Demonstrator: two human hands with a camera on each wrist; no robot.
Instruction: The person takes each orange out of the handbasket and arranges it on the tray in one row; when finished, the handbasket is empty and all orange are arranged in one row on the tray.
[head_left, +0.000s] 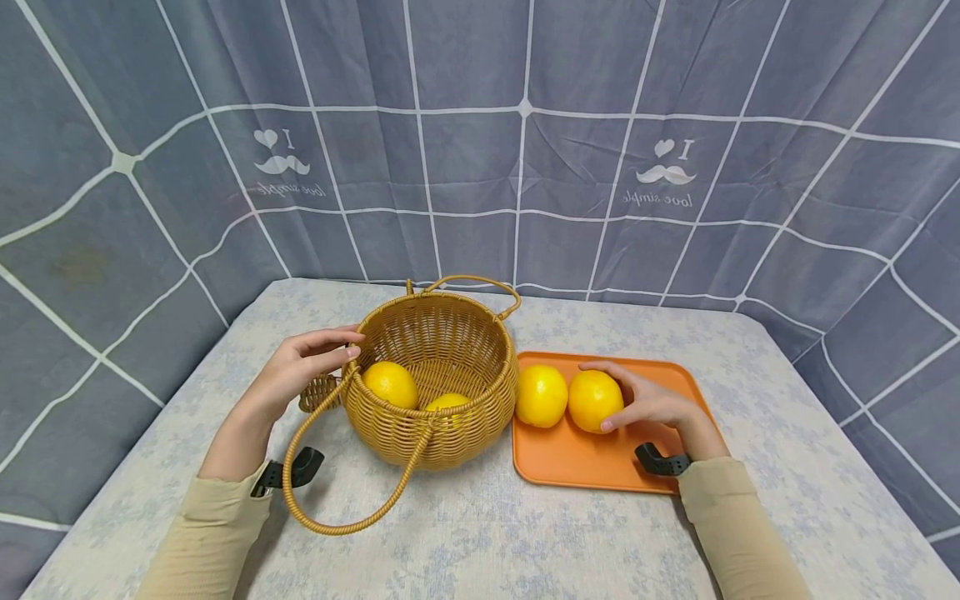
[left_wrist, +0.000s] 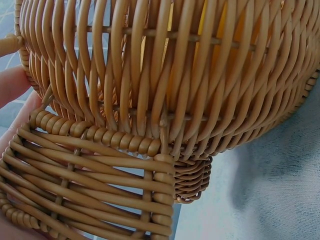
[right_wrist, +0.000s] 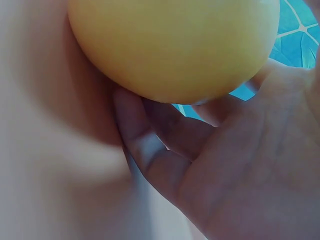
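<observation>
A round wicker basket (head_left: 431,437) stands left of centre, with one orange (head_left: 390,384) in its left side and another orange (head_left: 447,402) partly hidden behind the front rim. My left hand (head_left: 288,375) holds the basket's left rim with thumb and fingers; the left wrist view shows the woven wall and a woven flap (left_wrist: 85,180) close up. On an orange tray (head_left: 570,467) to the right sit two more oranges side by side. My right hand (head_left: 645,400) grips the right one of these (head_left: 595,402), thumb in front and fingers behind. The left one (head_left: 541,396) lies against it, close to the basket.
One looped basket handle (head_left: 345,529) hangs out over the front left of the table; the other handle (head_left: 480,279) leans toward the back. A pale patterned cloth (head_left: 480,533) covers the table. Behind it hangs a grey-blue checked curtain (head_left: 472,167).
</observation>
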